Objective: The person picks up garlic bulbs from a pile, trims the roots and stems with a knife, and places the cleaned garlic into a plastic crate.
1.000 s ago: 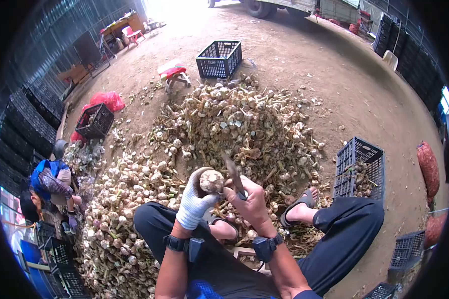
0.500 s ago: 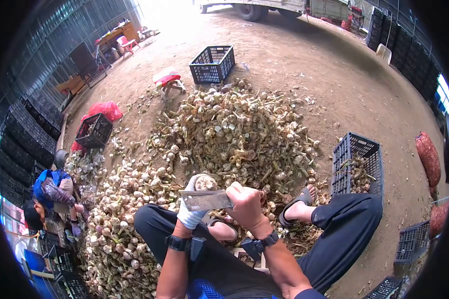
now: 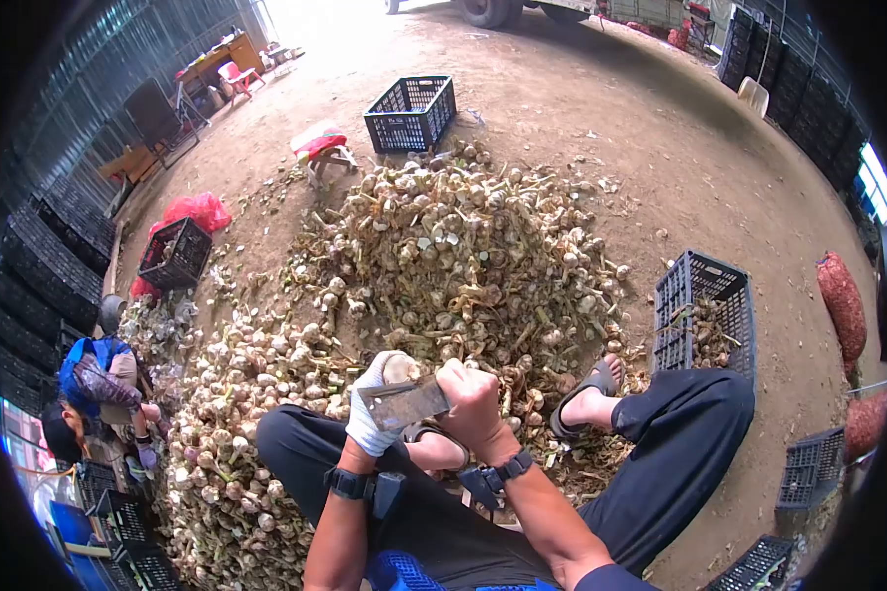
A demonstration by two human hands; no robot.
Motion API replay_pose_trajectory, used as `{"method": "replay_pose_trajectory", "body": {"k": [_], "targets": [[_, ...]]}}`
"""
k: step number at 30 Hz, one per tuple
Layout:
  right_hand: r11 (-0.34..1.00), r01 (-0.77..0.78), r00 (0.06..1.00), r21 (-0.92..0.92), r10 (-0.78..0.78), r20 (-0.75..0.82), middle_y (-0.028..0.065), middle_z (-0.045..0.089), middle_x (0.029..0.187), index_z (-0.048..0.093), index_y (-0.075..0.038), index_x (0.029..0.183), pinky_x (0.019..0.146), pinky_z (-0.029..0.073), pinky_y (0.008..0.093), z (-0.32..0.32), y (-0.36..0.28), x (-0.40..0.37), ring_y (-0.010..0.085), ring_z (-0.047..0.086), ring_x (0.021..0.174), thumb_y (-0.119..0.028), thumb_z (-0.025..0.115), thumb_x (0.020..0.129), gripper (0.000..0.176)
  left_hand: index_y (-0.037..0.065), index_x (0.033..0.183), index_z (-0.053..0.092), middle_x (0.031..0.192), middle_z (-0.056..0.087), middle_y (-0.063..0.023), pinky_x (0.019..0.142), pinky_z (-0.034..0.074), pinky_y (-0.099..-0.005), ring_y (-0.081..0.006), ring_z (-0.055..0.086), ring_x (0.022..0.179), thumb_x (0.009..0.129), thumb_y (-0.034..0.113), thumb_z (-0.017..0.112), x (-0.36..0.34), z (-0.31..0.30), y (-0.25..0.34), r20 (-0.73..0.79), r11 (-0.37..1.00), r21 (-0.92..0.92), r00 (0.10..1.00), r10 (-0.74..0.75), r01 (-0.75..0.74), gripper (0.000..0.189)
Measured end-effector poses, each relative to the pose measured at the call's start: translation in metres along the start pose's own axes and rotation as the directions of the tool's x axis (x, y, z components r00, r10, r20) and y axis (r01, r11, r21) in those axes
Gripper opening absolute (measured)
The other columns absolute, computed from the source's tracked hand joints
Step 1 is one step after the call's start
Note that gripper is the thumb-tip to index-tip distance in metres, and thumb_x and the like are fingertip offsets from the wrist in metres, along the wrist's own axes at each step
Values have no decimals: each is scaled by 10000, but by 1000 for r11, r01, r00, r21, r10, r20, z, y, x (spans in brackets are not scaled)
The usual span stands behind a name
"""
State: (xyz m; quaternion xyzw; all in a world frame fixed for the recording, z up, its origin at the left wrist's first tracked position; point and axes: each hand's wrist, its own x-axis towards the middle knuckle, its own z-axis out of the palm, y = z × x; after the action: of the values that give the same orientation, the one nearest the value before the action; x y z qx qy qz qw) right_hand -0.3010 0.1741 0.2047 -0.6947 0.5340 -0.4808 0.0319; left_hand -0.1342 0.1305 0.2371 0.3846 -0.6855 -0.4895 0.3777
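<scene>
My left hand, in a white knitted glove, is closed around a garlic bulb whose pale face shows above the blade. My bare right hand grips a broad-bladed knife, its handle hidden in the fist. The flat grey blade points left across the gloved palm, just below the bulb. Both hands are close together between my knees, in front of a large heap of garlic with dry stalks.
More garlic spreads to my left, where a co-worker bends down. A black crate with stalks stands right, another crate behind the heap. A small stool, red mesh sacks and a truck stand farther out.
The knife blade has tilted, its tip dropping slightly, and my right hand has moved a little left. The bulb's upper face looks smoother and paler. The whole view has shifted slightly.
</scene>
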Motion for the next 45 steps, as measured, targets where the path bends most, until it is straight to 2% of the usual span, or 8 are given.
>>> {"method": "replay_pose_trajectory", "body": {"k": [12, 15, 19, 23, 26, 30, 37, 45], "targets": [[797, -579, 771, 171, 604, -204, 97, 576, 627, 621, -44, 775, 536, 477, 406, 19, 72, -40, 254, 593, 540, -175, 746, 758, 181, 41, 1172, 554, 999, 681, -69, 817, 536, -285, -130, 647, 878, 685, 127, 816, 0, 17, 32, -109, 995, 95, 994, -5, 16, 559], [273, -573, 598, 773, 784, 166, -10, 566, 626, 631, -11, 786, 478, 518, 290, 31, 27, -23, 87, 528, 487, -200, 699, 903, 233, 24, 1213, 516, 1051, 652, -48, 874, 502, -272, -122, 611, 952, 744, 179, 808, 1, 21, 24, -119, 961, -277, 992, -38, 4, 574], [-264, -509, 615, 819, 554, 561, 31, 654, 736, 659, 15, 975, 530, 561, 287, 20, -10, -14, 135, 652, 577, -184, 669, 939, 202, 58, 1108, 512, 896, 560, -49, 738, 486, -300, -163, 555, 821, 879, 309, 703, 9, 24, 23, -51, 742, -669, 998, 25, -53, 390], [-321, -483, 591, 814, 566, 574, 46, 665, 832, 637, -21, 980, 568, 577, 319, 8, -6, -6, 169, 658, 604, -157, 701, 902, 169, 52, 1340, 432, 1186, 576, -115, 966, 521, -330, -215, 617, 1064, 795, 157, 744, 9, 17, 38, -189, 735, -660, 981, 37, -155, 637], [-82, -542, 631, 836, 618, 469, 19, 631, 727, 641, -21, 901, 571, 576, 305, -3, 7, -1, 128, 635, 579, -115, 709, 894, 116, 55, 1253, 565, 1219, 583, -141, 927, 529, -385, -275, 613, 1101, 619, -25, 751, 17, -7, 36, -178, 840, 408, 872, 457, -357, 666], [167, -559, 680, 812, 653, 333, -9, 591, 673, 631, -25, 824, 544, 554, 271, -15, 6, 8, 78, 586, 557, -95, 710, 898, 129, 135, 1014, 710, 1092, 638, -101, 816, 540, -382, -282, 633, 975, 656, 115, 845, 10, -1, 30, 4, 704, 654, 932, 362, -276, 383], [743, -454, 882, 492, 452, 132, 103, 673, 965, 672, 21, 970, 717, 503, 316, -27, 9, 13, 182, 647, 795, -86, 676, 814, 189, 50, 982, 735, 868, 705, -62, 620, 516, -255, -108, 640, 694, 815, 114, 778, 8, 0, 1, -196, 989, 66, 974, -115, 130, 184], [910, -221, 974, 350, 225, 30, 213, 637, 942, 682, 23, 892, 731, 517, 441, -11, 4, 9, 398, 638, 846, -127, 732, 719, 235, 8, 1015, 737, 793, 683, -1, 600, 479, -210, -52, 592, 685, 886, 119, 709, 4, -1, 28, -48, 901, -252, 925, -376, 353, 173]]}}
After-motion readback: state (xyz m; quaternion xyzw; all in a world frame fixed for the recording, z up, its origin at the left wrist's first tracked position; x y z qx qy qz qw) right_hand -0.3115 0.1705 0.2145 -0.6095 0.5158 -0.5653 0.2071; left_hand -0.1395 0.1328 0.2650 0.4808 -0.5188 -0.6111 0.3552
